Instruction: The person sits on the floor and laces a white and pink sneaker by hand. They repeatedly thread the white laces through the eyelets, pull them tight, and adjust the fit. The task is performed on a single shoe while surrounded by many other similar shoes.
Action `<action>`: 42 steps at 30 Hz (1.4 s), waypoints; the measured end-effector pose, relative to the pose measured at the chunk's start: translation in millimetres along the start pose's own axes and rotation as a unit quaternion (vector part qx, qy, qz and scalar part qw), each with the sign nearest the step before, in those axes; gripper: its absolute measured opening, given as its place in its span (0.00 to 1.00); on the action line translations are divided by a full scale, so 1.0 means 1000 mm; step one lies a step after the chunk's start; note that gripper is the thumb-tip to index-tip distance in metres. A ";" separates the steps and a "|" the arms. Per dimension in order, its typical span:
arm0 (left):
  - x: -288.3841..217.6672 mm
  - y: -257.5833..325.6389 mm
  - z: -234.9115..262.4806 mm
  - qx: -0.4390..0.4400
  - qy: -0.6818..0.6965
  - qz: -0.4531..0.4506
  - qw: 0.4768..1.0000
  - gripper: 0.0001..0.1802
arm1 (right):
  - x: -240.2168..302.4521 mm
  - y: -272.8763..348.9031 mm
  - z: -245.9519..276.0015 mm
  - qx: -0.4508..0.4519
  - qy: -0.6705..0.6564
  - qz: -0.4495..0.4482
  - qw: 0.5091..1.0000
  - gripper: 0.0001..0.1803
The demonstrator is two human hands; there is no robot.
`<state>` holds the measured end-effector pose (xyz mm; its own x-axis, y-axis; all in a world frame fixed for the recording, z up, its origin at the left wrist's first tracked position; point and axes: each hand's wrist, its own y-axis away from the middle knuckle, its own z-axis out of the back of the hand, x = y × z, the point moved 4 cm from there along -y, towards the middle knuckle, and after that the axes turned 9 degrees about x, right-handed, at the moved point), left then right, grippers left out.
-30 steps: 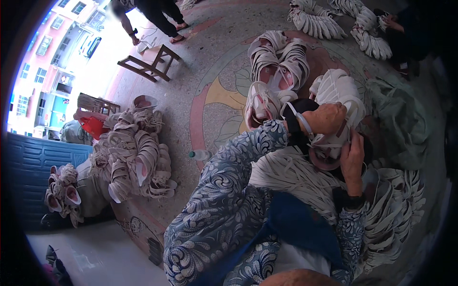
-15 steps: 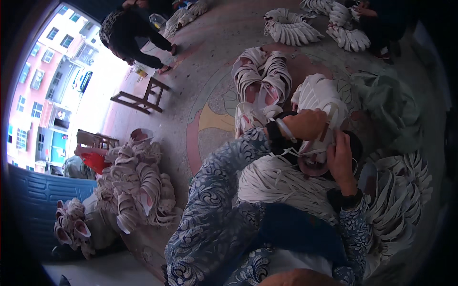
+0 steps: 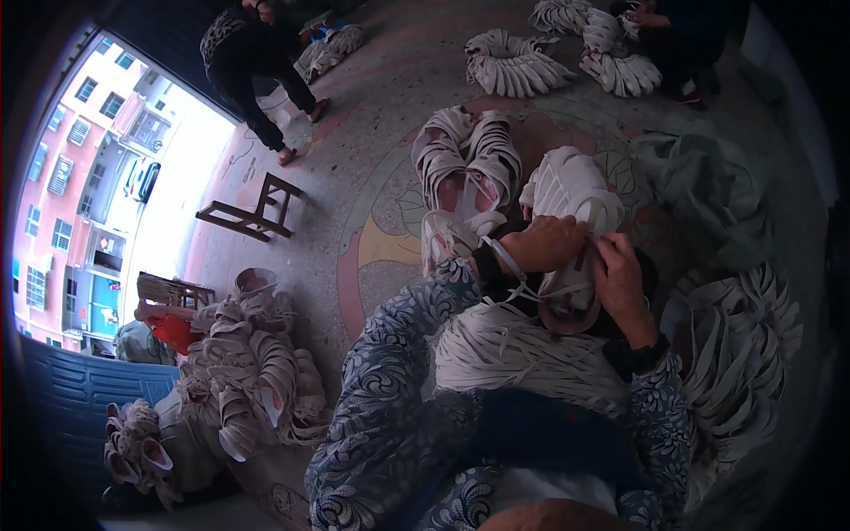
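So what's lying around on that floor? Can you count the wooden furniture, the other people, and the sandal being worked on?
Small brown wooden stool tipped on its side: 1
Wooden chair by the doorway: 1
Other people nearby, one standing, one seated: 2
White strappy sandal with a pink sole, held by left hand and right hand: 1
Total: 5

Both forearms raised, left hand (image 3: 551, 244) & right hand (image 3: 622, 281) fingers curled, close together.

One head cam, fisheye, looking steeply down from my head at my lap, close; floor (image 3: 372, 115) stretches toward 12 o'clock, doorway (image 3: 133, 203) at 9.
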<state>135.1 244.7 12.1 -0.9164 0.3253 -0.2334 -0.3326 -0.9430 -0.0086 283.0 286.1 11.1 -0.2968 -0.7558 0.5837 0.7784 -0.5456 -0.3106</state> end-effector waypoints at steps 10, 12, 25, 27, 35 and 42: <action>0.000 0.039 0.063 -0.209 0.098 -0.136 0.963 0.08 | 0.035 -0.034 0.007 -0.039 -0.074 0.123 0.989 0.11; 0.003 0.044 0.056 -0.233 0.081 -0.118 0.962 0.08 | 0.034 -0.040 -0.002 -0.016 -0.122 0.099 0.988 0.08; 0.010 0.064 0.033 -0.259 0.732 0.123 0.618 0.13 | 0.056 -0.010 0.034 0.057 -0.427 -0.098 0.897 0.11; 0.003 0.061 0.033 -0.263 0.742 0.111 0.606 0.13 | 0.045 -0.011 0.018 0.031 -0.398 -0.091 0.912 0.11; -0.025 0.070 0.046 -0.243 0.725 0.056 0.642 0.09 | 0.042 -0.015 -0.014 0.076 -0.666 -0.154 0.726 0.12; -0.043 0.081 0.042 -0.189 0.666 0.083 0.717 0.07 | 0.046 -0.008 -0.021 0.134 -0.839 -0.088 0.521 0.17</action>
<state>137.9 157.4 62.2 0.1730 0.0876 -0.9810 0.0712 -0.9945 -0.0763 251.2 248.0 24.4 0.3486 0.7994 0.4894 0.9369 -0.3121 -0.1576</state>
